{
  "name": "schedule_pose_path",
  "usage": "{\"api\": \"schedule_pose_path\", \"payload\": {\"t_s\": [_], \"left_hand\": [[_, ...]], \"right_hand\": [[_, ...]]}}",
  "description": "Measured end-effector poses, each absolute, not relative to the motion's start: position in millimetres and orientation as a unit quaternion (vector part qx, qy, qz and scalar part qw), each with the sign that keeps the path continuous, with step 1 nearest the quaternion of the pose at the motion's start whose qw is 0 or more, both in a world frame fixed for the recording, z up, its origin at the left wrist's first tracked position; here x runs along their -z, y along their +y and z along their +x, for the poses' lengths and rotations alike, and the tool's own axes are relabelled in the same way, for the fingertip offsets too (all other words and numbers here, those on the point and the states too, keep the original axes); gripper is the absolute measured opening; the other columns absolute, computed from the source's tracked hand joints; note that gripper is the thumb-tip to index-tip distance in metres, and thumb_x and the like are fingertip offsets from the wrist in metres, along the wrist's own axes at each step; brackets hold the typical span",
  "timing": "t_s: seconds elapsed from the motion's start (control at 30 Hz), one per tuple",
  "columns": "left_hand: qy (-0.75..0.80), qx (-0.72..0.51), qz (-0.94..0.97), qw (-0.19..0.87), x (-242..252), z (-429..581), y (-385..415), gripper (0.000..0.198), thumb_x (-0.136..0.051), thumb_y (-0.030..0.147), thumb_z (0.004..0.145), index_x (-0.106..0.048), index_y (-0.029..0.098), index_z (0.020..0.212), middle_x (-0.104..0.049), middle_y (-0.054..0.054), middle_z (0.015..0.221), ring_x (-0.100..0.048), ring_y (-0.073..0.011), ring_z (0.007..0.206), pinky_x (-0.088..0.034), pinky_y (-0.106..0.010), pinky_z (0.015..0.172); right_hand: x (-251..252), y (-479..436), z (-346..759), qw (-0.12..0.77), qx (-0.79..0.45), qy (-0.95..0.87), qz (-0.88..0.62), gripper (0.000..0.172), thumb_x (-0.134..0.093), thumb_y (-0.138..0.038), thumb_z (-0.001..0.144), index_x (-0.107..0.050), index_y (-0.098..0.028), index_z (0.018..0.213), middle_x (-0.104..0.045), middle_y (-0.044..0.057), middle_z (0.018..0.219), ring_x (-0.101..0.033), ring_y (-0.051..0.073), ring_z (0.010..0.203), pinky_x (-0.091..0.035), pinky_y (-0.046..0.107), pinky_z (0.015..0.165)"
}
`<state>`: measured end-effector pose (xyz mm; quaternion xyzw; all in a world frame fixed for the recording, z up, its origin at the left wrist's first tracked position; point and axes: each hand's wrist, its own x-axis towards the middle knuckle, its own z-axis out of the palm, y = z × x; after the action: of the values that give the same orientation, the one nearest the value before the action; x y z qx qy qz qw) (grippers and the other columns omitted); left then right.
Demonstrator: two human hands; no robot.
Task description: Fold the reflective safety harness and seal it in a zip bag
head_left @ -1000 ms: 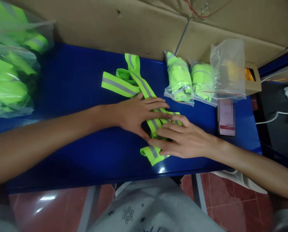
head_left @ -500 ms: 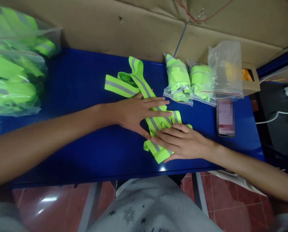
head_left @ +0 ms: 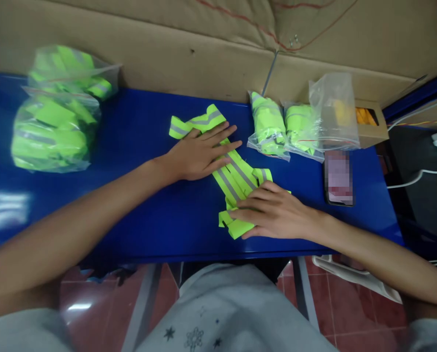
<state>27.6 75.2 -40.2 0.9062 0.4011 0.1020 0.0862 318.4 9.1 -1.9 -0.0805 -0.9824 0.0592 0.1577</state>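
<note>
A neon-green strap with grey reflective stripes [head_left: 236,178] lies flattened on the blue table [head_left: 137,146]. My left hand [head_left: 198,154] rests flat on its far part, fingers stretched out and spread. On the strap's near end my right hand [head_left: 273,212] presses down, fingers extended and laid flat. Neither hand grips anything.
Two small clear bags of folded green straps [head_left: 271,127] lie at the back right beside an empty clear bag [head_left: 335,115] and a cardboard box [head_left: 370,122]. A phone [head_left: 338,177] lies to the right. A big bag of straps [head_left: 57,117] sits far left. Cardboard wall behind.
My left hand slid away from me along the strap, folding its far loops flat. My right hand stayed on the near end. The view shifted, showing more of the left side.
</note>
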Motion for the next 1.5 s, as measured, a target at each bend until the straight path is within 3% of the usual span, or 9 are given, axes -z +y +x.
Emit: {"api": "schedule_pose_path", "payload": {"t_s": [0.17,0.3,0.53,0.77,0.93,1.07,1.2,1.37,1.5], "left_hand": [[0.379,-0.216,0.883,0.175,40.5,20.3,82.7,0.046,-0.044,0.046,0.112,-0.069,0.023,0.142,-0.063,-0.014,0.155,-0.06,-0.0336,0.142,-0.046,-0.053,0.118],[0.376,-0.296,0.857,0.193,41.2,21.2,97.0,0.035,-0.061,0.046,0.105,-0.075,0.02,0.122,-0.078,-0.01,0.124,-0.073,-0.0278,0.118,-0.055,-0.044,0.109],[0.41,-0.129,0.903,-0.013,29.6,39.0,87.0,0.052,-0.02,0.024,0.114,-0.072,0.018,0.117,-0.061,-0.015,0.155,-0.057,-0.0331,0.14,-0.049,-0.054,0.105],[0.448,-0.145,0.882,0.014,30.3,26.5,94.3,0.054,-0.026,0.052,0.116,-0.045,0.024,0.158,-0.04,-0.005,0.174,-0.033,-0.032,0.159,-0.007,-0.068,0.13],[0.391,-0.161,0.903,0.081,45.1,19.7,116.7,0.061,-0.027,0.05,0.114,-0.057,0.016,0.154,-0.041,-0.017,0.172,-0.033,-0.0338,0.163,-0.028,-0.055,0.131],[0.379,-0.162,0.907,0.085,46.5,17.0,125.0,0.059,-0.03,0.047,0.112,-0.059,0.016,0.154,-0.043,-0.018,0.171,-0.033,-0.0346,0.163,-0.029,-0.056,0.131],[0.379,-0.155,0.909,0.074,46.0,11.2,131.9,0.059,-0.03,0.046,0.111,-0.058,0.017,0.154,-0.043,-0.019,0.17,-0.036,-0.0355,0.161,-0.03,-0.058,0.13],[0.371,-0.159,0.912,0.071,48.2,7.9,135.8,0.059,-0.029,0.046,0.112,-0.058,0.017,0.155,-0.042,-0.02,0.17,-0.038,-0.0336,0.16,-0.033,-0.054,0.129],[0.372,-0.163,0.911,0.073,49.4,8.0,135.4,0.057,-0.032,0.048,0.111,-0.057,0.02,0.154,-0.042,-0.018,0.171,-0.039,-0.0341,0.159,-0.033,-0.055,0.129]], "right_hand": [[-2.2,3.0,317.4,0.165,-0.103,-0.977,-0.089,0.044,-0.056,-0.057,0.108,-0.075,-0.02,0.121,-0.084,0.001,0.106,-0.068,0.017,0.091,-0.04,0.033,0.086],[-1.2,1.0,316.4,0.176,-0.1,-0.976,-0.086,0.044,-0.057,-0.058,0.107,-0.075,-0.019,0.118,-0.084,0.001,0.101,-0.067,0.016,0.088,-0.039,0.033,0.084],[0.3,-0.9,312.8,0.167,-0.084,-0.978,-0.093,0.046,-0.059,-0.058,0.107,-0.076,-0.019,0.122,-0.084,0.002,0.104,-0.069,0.017,0.09,-0.037,0.034,0.085],[0.2,-4.5,312.9,0.18,-0.12,-0.971,-0.105,0.048,-0.056,-0.059,0.108,-0.074,-0.017,0.121,-0.083,0.003,0.099,-0.07,0.017,0.086,-0.04,0.033,0.082],[-10.5,12.3,310.0,0.135,-0.253,-0.949,-0.133,0.046,-0.053,-0.059,0.109,-0.073,-0.019,0.118,-0.081,0.002,0.093,-0.071,0.016,0.08,-0.042,0.031,0.078],[-18.4,30.7,298.0,0.073,-0.315,-0.935,-0.146,0.041,-0.049,-0.052,0.112,-0.075,-0.02,0.116,-0.082,0.003,0.098,-0.073,0.015,0.085,-0.043,0.029,0.077],[-15.5,41.5,288.0,0.095,-0.252,-0.956,-0.114,0.04,-0.054,-0.051,0.111,-0.078,-0.019,0.11,-0.08,0.006,0.101,-0.072,0.019,0.096,-0.044,0.032,0.085],[-3.1,64.0,283.4,0.086,-0.235,-0.959,-0.134,0.045,-0.048,-0.05,0.113,-0.076,-0.017,0.124,-0.081,0.008,0.106,-0.072,0.019,0.093,-0.045,0.032,0.082],[2.1,75.1,274.6,0.129,-0.079,-0.984,-0.097,0.039,-0.051,-0.048,0.112,-0.076,-0.021,0.125,-0.076,0.008,0.107,-0.067,0.021,0.097,-0.04,0.037,0.087]]}}
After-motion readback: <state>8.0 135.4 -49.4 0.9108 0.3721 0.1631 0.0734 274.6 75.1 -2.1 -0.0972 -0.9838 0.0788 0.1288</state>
